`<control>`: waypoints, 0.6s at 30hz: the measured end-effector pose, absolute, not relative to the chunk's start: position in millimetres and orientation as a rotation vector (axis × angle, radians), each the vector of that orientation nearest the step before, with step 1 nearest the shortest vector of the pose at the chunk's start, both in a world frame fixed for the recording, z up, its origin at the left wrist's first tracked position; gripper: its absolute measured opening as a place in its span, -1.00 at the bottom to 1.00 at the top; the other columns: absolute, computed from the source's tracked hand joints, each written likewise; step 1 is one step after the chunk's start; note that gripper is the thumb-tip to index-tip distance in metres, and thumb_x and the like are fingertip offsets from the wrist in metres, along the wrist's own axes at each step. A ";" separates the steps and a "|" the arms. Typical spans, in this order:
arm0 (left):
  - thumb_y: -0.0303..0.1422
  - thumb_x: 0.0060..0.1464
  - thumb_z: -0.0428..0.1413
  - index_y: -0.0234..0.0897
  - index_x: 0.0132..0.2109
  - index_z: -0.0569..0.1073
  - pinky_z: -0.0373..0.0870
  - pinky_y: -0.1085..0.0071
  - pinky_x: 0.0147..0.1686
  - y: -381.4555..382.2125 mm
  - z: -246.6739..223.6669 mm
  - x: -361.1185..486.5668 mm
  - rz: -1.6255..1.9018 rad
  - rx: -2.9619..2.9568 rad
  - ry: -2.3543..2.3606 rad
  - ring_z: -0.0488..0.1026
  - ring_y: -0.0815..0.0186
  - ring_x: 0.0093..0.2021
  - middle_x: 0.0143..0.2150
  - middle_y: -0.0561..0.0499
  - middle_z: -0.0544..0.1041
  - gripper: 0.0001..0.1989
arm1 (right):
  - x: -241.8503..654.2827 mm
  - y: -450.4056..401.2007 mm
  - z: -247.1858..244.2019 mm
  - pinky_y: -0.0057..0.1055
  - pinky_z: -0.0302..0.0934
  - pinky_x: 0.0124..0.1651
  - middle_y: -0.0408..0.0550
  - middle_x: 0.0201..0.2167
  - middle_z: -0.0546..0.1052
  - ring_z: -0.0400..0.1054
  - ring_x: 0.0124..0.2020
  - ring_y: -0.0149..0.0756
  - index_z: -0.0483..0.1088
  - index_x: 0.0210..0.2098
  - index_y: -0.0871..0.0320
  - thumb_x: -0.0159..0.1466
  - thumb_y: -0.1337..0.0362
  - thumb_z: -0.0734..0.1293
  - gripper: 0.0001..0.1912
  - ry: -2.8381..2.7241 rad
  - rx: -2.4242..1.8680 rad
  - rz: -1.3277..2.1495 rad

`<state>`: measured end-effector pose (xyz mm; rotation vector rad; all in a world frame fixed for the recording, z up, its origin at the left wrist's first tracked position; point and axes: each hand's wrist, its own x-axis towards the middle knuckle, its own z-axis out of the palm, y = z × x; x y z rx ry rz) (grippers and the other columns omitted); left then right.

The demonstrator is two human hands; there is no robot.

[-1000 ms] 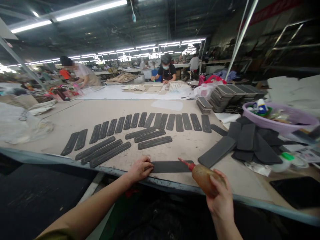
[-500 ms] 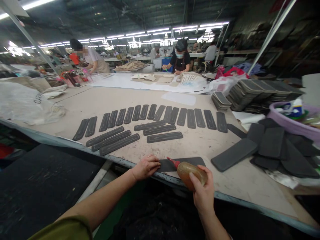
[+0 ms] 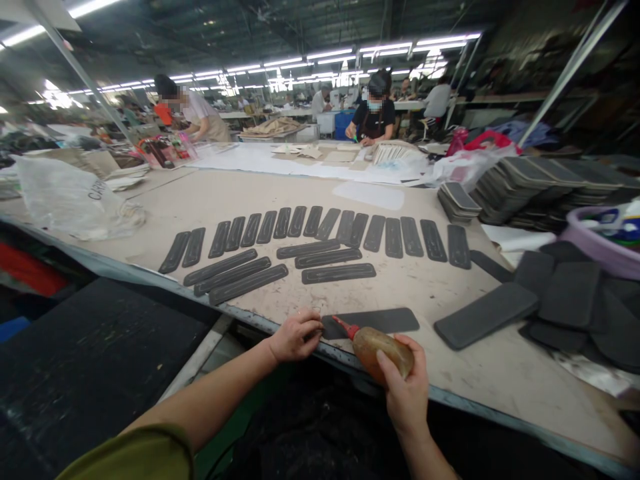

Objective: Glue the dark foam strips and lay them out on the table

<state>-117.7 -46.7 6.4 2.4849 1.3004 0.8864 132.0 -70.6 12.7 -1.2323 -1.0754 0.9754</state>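
A translucent amber glue bottle (image 3: 383, 353) with a red nozzle is gripped in my right hand (image 3: 407, 383). Its nozzle tip points left, over the near end of a dark grey rounded strip (image 3: 385, 321) lying by the table's front edge. My left hand (image 3: 297, 335) is closed at the left end of that strip, fingertips curled at its edge; whether they pinch it is hidden. Beyond my hands, several similar dark strips with shiny glue lines lie in an arc, among them one long strip (image 3: 339, 273) and a short upright one (image 3: 393, 238).
At right is a loose heap of plain dark pieces (image 3: 570, 297), with a purple basin (image 3: 580, 230) behind. Stacked dark pieces (image 3: 540, 183) stand farther back. A white plastic bag (image 3: 65, 200) lies at left. Two people (image 3: 375, 117) work across the table.
The view has turned slightly left, so the table's things appear shifted right. My right hand still holds the glue bottle, its nozzle now nearer the left end of the strip.
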 end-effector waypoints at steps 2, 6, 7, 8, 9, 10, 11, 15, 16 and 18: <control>-0.42 0.16 0.00 -0.28 -0.09 0.48 0.40 0.30 -0.08 -48.5 3.8 -120.8 0.834 2.539 1.218 0.42 0.26 -0.13 -0.11 -0.13 0.48 -0.77 | 130.6 -71.6 14.6 -0.23 0.18 -0.07 -0.04 -0.15 0.37 0.30 -0.17 -0.18 0.25 -0.08 0.11 0.08 0.07 0.41 -0.52 -1.100 -1.235 0.977; -0.41 0.20 -0.01 -0.26 -0.07 0.49 0.37 0.28 -0.03 -46.9 0.1 -121.6 0.784 2.589 1.157 0.44 0.27 -0.10 -0.10 -0.11 0.51 -0.77 | 124.8 -72.5 17.6 -0.25 0.22 -0.12 -0.04 -0.19 0.38 0.31 -0.21 -0.19 0.26 -0.11 0.12 0.09 0.06 0.40 -0.55 -1.170 -1.243 0.969; -0.41 0.21 -0.02 -0.27 -0.08 0.49 0.37 0.29 -0.04 -46.1 0.1 -121.1 0.781 2.592 1.153 0.44 0.28 -0.10 -0.10 -0.11 0.51 -0.77 | 123.2 -72.3 17.3 -0.26 0.22 -0.12 -0.04 -0.19 0.38 0.31 -0.22 -0.20 0.26 -0.11 0.12 0.09 0.06 0.40 -0.55 -1.186 -1.246 0.967; -0.41 0.21 -0.02 -0.27 -0.08 0.50 0.37 0.29 -0.05 -45.3 0.5 -120.6 0.778 2.595 1.152 0.44 0.28 -0.11 -0.11 -0.11 0.52 -0.77 | 121.8 -71.8 16.7 -0.26 0.22 -0.13 -0.04 -0.19 0.39 0.32 -0.22 -0.20 0.27 -0.11 0.12 0.10 0.07 0.40 -0.56 -1.197 -1.249 0.965; -0.40 0.22 -0.02 -0.27 -0.09 0.50 0.38 0.30 -0.06 -44.6 1.3 -120.0 0.777 2.596 1.154 0.45 0.29 -0.12 -0.12 -0.11 0.52 -0.77 | 120.7 -71.3 15.7 -0.26 0.22 -0.13 -0.04 -0.19 0.39 0.32 -0.22 -0.20 0.27 -0.11 0.12 0.10 0.07 0.39 -0.56 -1.206 -1.251 0.965; -0.39 0.22 -0.02 -0.27 -0.10 0.51 0.39 0.31 -0.08 -44.1 2.3 -119.6 0.778 2.599 1.155 0.45 0.30 -0.14 -0.13 -0.11 0.52 -0.77 | 120.0 -70.6 14.7 -0.25 0.22 -0.12 -0.03 -0.18 0.39 0.32 -0.22 -0.20 0.27 -0.11 0.13 0.10 0.07 0.39 -0.56 -1.211 -1.252 0.962; -0.38 0.22 -0.02 -0.27 -0.11 0.51 0.40 0.31 -0.10 -43.8 3.4 -119.3 0.782 2.600 1.155 0.45 0.30 -0.16 -0.15 -0.11 0.53 -0.77 | 119.9 -69.9 13.8 -0.24 0.22 -0.12 -0.03 -0.18 0.39 0.32 -0.21 -0.19 0.27 -0.11 0.13 0.10 0.08 0.39 -0.56 -1.212 -1.256 0.958; -0.37 0.22 -0.03 -0.27 -0.12 0.52 0.41 0.30 -0.14 -43.1 5.0 -119.5 0.804 2.591 1.156 0.45 0.29 -0.20 -0.18 -0.11 0.52 -0.76 | 127.1 -67.4 14.1 -0.24 0.23 -0.12 -0.04 -0.20 0.40 0.32 -0.22 -0.19 0.28 -0.12 0.13 0.09 0.08 0.38 -0.57 -1.208 -1.282 0.891; -0.38 0.22 -0.02 -0.27 -0.12 0.52 0.41 0.31 -0.14 -42.9 4.6 -119.8 0.806 2.586 1.155 0.44 0.29 -0.20 -0.18 -0.11 0.52 -0.77 | 131.0 -66.7 15.3 -0.24 0.23 -0.13 -0.04 -0.21 0.40 0.32 -0.23 -0.19 0.28 -0.13 0.13 0.09 0.07 0.39 -0.57 -1.197 -1.293 0.866; -0.39 0.21 -0.01 -0.27 -0.12 0.52 0.42 0.31 -0.15 -42.5 3.2 -120.4 0.810 2.580 1.155 0.44 0.29 -0.19 -0.18 -0.11 0.51 -0.77 | 141.4 -65.1 18.3 -0.25 0.23 -0.14 -0.04 -0.21 0.41 0.33 -0.24 -0.19 0.28 -0.14 0.13 0.07 0.06 0.39 -0.56 -1.153 -1.324 0.822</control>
